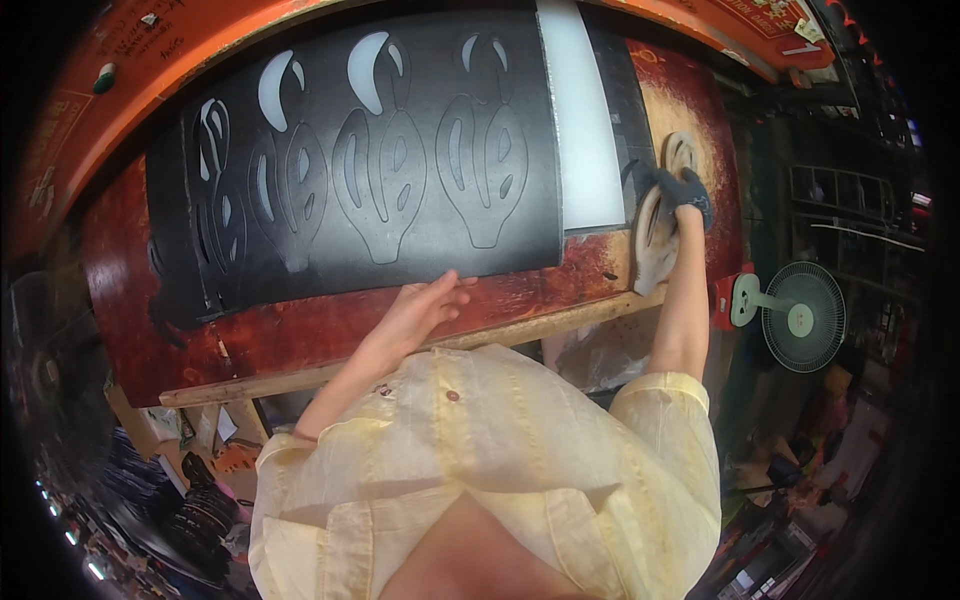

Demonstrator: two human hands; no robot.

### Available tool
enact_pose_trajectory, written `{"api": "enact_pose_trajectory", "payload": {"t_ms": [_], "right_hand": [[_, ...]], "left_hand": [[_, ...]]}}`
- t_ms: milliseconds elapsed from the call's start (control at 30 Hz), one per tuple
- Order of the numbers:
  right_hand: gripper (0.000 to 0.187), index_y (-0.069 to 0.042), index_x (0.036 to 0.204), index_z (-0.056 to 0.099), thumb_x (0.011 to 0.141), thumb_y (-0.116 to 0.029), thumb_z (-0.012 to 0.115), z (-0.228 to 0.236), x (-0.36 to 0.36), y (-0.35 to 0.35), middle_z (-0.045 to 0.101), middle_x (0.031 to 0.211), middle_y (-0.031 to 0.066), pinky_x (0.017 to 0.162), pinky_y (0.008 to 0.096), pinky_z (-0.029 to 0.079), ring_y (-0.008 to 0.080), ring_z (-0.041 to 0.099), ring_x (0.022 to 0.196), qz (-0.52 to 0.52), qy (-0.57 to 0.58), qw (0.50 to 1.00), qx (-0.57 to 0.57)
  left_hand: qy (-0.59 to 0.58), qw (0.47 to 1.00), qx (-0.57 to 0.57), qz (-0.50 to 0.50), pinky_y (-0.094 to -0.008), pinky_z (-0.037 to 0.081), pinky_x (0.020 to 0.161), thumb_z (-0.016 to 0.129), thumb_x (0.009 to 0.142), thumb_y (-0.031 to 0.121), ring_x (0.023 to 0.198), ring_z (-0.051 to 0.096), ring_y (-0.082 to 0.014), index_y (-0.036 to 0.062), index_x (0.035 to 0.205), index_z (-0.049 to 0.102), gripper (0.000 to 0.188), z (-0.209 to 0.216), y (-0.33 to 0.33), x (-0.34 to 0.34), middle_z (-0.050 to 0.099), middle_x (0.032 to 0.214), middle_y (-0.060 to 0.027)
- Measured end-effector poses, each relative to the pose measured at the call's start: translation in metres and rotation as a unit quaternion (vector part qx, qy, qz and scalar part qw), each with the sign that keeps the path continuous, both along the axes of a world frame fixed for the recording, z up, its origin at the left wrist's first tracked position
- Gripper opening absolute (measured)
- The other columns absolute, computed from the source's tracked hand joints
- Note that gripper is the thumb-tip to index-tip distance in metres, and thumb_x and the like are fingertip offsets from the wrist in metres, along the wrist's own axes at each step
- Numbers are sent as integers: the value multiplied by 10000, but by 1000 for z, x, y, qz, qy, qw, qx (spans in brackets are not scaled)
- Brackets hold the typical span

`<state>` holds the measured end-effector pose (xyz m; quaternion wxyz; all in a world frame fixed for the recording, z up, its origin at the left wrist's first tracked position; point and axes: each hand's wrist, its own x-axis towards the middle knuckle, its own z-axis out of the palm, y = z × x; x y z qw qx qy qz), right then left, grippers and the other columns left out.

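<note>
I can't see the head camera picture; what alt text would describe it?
A person's bare left hand presses the near edge of a black sheet with cut-out shapes on a red worktable, while the dark-gloved right hand grips a pale cutting die.

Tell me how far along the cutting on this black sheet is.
Several shapes are already punched out of the black sheet, leaving pale holes, mostly along the top row. The bare left hand steadies the sheet's near edge, and the gloved right hand rests on the pale cutting die beside it. The large outlined shapes remain in place.
</note>
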<state>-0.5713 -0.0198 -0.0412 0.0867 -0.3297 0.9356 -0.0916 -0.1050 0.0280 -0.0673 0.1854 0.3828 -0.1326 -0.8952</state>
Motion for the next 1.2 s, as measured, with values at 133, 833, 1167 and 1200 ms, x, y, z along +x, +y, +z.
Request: {"api": "enact_pose_trajectory", "payload": {"t_ms": [133,833,1167,1200], "right_hand": [[775,-49,1326,512,664,-314,816,28,95,5,579,1267,165,1014,375,411,314,538,1189,248,-80,963,-67],[269,-53,1041,678,904,-262,577,15,170,-26,665,905,44,733,305,473,154,598,816,194,-223,919,-260],[301,-34,1144,587,852,-90,631,19,219,42,644,1017,74,787,322,548,194,644,884,-35,-753,585,-299],[304,-36,1150,583,852,-82,626,19,222,39,643,1011,72,785,321,548,191,644,877,-1,-750,559,-355]], "left_hand": [[-45,980,-150,119,-266,453,664,570,960,268,895,602,-159,25,1090,581,276,6,1,-32,635,993,-52],[251,911,-204,256,-381,520,868,534,956,112,1056,591,-192,61,1221,537,269,4,8,-51,592,1197,-65],[282,945,-23,162,-395,439,951,507,962,153,1105,560,-217,29,1186,550,259,-10,8,-51,614,1134,-107],[242,963,-20,117,-385,458,917,504,970,175,1078,577,-217,23,1175,559,260,-4,7,-43,625,1105,-117]]}}
